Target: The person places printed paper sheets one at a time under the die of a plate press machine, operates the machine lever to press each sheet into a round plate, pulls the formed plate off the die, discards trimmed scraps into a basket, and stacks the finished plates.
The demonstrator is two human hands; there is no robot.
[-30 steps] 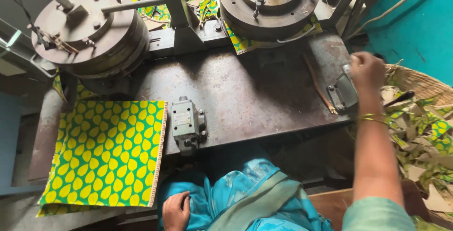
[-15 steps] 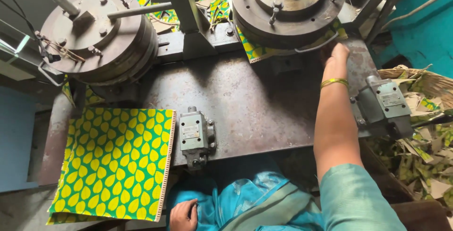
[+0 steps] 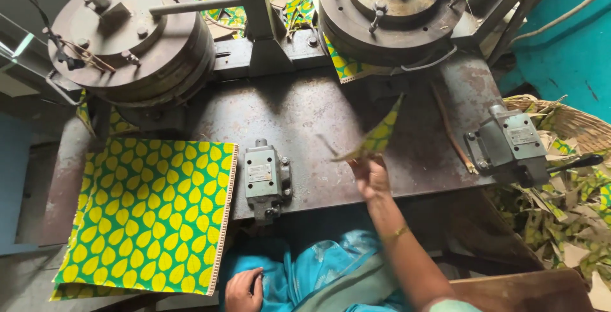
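Fingers, right: the fingers [image 3: 364, 167] of the right hand [image 3: 372, 178] are pinched on a trimmed scrap of yellow-and-green printed paper [image 3: 377, 139], held in the air at frame centre, above the tabletop [image 3: 305, 114].
Fingers, left: the left hand [image 3: 244, 291] lies loosely curled in the lap at bottom centre, on teal cloth [image 3: 318, 274]; it holds nothing that I can see.
Change: half a second ago the right arm reached up to the right press die [image 3: 391, 13] at upper right; it is now drawn back toward the body with the scrap in its grip. A second ago the same hand was at the lever valve [image 3: 509, 143] at right.
Reading: the scrap appears to be offcut cleared from under the right die.
Sheet stack: patterned sheets [image 3: 149, 216] lie flat at lower left, unchanged.
Left die [image 3: 130, 38]: upper left, untouched.
Centre valve block [image 3: 267, 178]: just right of the stack.
Basket [image 3: 566, 121]: right edge, with similar offcuts heaped around it.
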